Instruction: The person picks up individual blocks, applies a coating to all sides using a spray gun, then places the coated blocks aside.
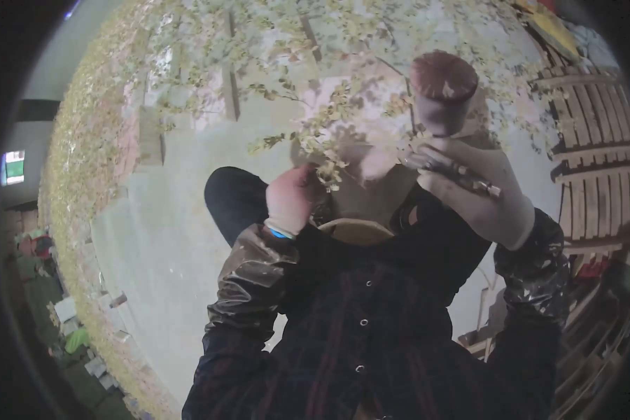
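My right hand (483, 178), in a pale glove, is closed around a spray gun (462, 173) with metal knobs at its rear. A cup (444, 91) with a dark red lid stands up from the gun. My left hand (289, 199), also gloved, is closed in a fist in front of my knee, with a leafy sprig (332, 171) at its fingers. Leaves on thin stems (315, 136) reach upward beyond it. The left fingertips are partly hidden by the fist. Between my legs shows a tan curved rim (357, 229).
Many cut leafy branches (259, 42) lie spread over the pale floor sheet (154, 245) ahead and to the left. Slatted wooden pallets (598, 115) stand at the right, with a yellow item (556, 31) above them. Small blocks (66, 308) lie at far left.
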Tool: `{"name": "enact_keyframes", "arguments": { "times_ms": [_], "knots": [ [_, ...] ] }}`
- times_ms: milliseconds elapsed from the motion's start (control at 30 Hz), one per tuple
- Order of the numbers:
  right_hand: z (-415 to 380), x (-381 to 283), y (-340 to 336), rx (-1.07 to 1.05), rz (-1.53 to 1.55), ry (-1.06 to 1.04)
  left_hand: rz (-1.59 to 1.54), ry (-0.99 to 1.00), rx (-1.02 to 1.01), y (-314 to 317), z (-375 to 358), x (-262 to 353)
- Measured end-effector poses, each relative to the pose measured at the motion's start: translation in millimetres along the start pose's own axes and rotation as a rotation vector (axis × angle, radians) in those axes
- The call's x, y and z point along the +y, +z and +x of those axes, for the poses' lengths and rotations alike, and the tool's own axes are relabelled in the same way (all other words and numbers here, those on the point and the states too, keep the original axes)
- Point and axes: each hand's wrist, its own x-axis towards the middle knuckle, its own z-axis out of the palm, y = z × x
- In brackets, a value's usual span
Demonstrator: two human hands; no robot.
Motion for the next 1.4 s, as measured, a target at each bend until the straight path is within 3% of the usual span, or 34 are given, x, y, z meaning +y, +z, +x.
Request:
{"name": "enact_keyframes", "arguments": {
  "times_ms": [100,200,267,400,500,567,667,700,800,900,1000,1100,1167,1200,1300,1400],
  "knots": [
    [1.3,-6.0,-2.4,-0.035,-0.092,-0.006,-0.036,0.205,0.021,13.8,-8.7,-6.9],
    [5.9,-9.3,-3.0,0.019,-0.053,-0.011,-0.136,0.202,-0.128,-1.1,-9.0,4.1],
    [12.6,-14.2,0.9,0.049,0.1,-0.118,-0.1,0.251,0.206,-8.3,-3.5,2.2],
    [37.3,-19.7,15.8,0.033,0.095,-0.41,0.169,0.35,0.504,-60.9,20.0,-2.0],
    [49.6,-34.5,34.6,0.031,0.096,-0.281,0.183,0.163,0.285,-70.3,32.8,-29.1],
    [57.7,-36.0,43.1,0.028,-0.071,-0.299,-0.003,-0.194,0.072,-77.7,47.6,-33.7],
    [64.6,-27.1,55.7,0.046,-0.192,-0.388,-0.152,-0.402,-0.041,-87.1,66.6,-38.3],
    [64.1,-28.2,56.3,0.051,-0.213,-0.409,-0.179,-0.43,-0.057,-88.1,70.8,-39.3],
    [58.0,-42.8,49.9,-0.078,-0.293,-0.212,-0.197,-0.436,-0.055,-86.7,79.1,-42.0],
    [55.3,-40.0,51.6,-0.027,-0.273,-0.29,-0.269,-0.438,-0.047,-86.0,77.3,-40.6],
    [58.0,-38.9,51.3,-0.018,-0.195,-0.22,-0.317,-0.462,-0.033,-86.8,70.2,-33.5],
    [62.0,-42.8,51.0,-0.042,-0.214,-0.124,-0.284,-0.372,0.01,-72.1,57.7,-44.0],
    [60.1,-29.3,52.5,-0.011,-0.246,-0.296,-0.099,0.108,0.226,-56.1,45.8,-55.0],
    [60.1,-26.6,51.3,-0.005,-0.253,-0.341,-0.05,0.226,0.279,-52.8,38.3,-56.3],
    [60.3,-30.5,43.3,-0.114,-0.176,-0.285,0.333,0.383,0.025,-52.3,9.3,-46.5],
    [67.1,-37.7,38.9,-0.114,-0.047,-0.255,0.488,0.436,-0.019,-45.7,-8.0,-38.9]
  ]
}}
